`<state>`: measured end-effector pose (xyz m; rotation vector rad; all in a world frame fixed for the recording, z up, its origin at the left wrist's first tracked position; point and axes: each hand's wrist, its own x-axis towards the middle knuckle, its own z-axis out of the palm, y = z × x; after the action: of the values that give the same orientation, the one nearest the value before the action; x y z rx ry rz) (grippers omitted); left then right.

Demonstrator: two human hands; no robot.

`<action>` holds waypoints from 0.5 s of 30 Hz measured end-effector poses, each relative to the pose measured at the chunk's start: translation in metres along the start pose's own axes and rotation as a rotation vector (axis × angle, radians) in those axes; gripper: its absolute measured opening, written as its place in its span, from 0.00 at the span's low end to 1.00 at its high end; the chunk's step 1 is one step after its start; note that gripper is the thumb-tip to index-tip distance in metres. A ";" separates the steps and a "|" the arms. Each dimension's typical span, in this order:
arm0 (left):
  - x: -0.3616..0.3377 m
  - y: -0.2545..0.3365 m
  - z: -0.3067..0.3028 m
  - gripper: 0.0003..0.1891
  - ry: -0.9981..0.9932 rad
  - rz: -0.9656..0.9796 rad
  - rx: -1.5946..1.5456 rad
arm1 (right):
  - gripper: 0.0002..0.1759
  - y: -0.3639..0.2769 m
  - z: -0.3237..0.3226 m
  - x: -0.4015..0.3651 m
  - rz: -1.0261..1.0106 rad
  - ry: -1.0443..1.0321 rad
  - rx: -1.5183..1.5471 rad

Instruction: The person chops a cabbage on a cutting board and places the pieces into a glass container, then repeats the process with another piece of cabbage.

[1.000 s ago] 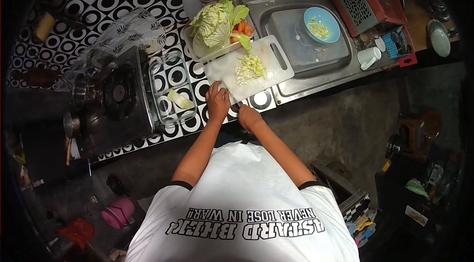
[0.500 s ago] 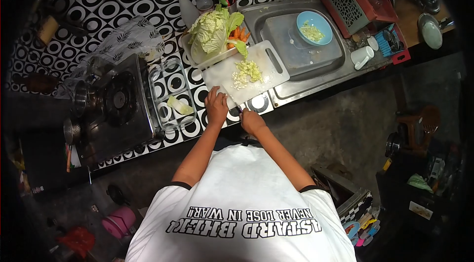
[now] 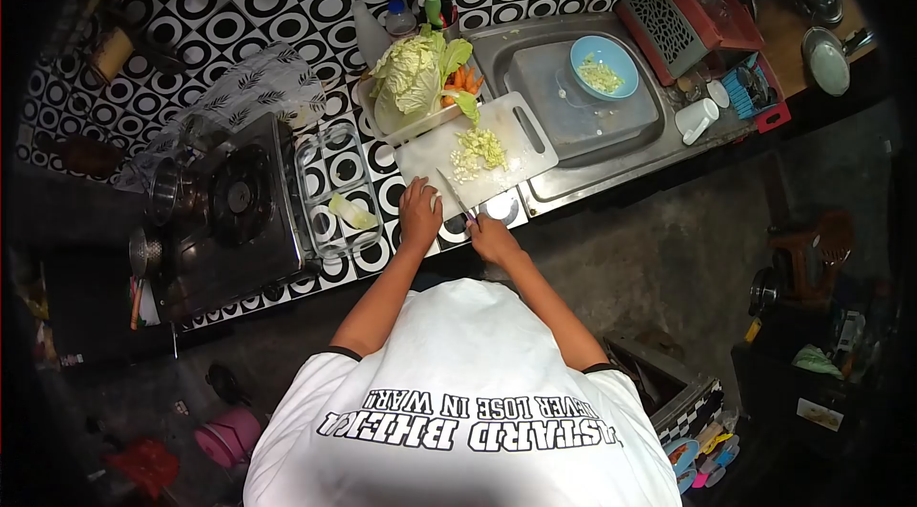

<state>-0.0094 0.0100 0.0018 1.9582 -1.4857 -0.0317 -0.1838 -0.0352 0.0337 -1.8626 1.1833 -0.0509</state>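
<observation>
My right hand (image 3: 495, 239) is closed round the handle of a knife (image 3: 457, 194), whose blade points up and left over the white cutting board (image 3: 521, 158). Beside the blade, my left hand (image 3: 419, 213) rests at the board's lower left corner with its fingers bent; what lies under them, if anything, is too small to make out. Chopped cabbage (image 3: 480, 152) lies in a pile on the board, beyond the knife. A cabbage head (image 3: 409, 75) and carrots (image 3: 465, 82) fill a white container behind the board.
Right of the board, a blue bowl (image 3: 604, 68) with chopped pieces stands over the metal sink (image 3: 573, 177). A glass dish (image 3: 310, 211) holding a cabbage piece (image 3: 352, 212) lies left, next to the stove (image 3: 229, 211). A white mug (image 3: 696, 121) sits by the red rack (image 3: 669, 24).
The whole view has shifted slightly. More of the knife blade shows over the board, a little apart from my left fingers. My right hand still holds the handle.
</observation>
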 end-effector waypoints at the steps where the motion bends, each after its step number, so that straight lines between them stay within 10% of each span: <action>1: 0.000 0.000 0.000 0.09 0.004 0.005 -0.004 | 0.22 0.002 0.002 0.000 -0.003 -0.003 -0.001; 15: 0.001 0.000 -0.002 0.09 -0.029 -0.025 -0.030 | 0.20 -0.001 -0.007 -0.002 0.132 -0.134 0.315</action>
<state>-0.0079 0.0106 0.0036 1.9599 -1.4709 -0.0927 -0.1874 -0.0379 0.0396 -1.4876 1.1308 -0.0362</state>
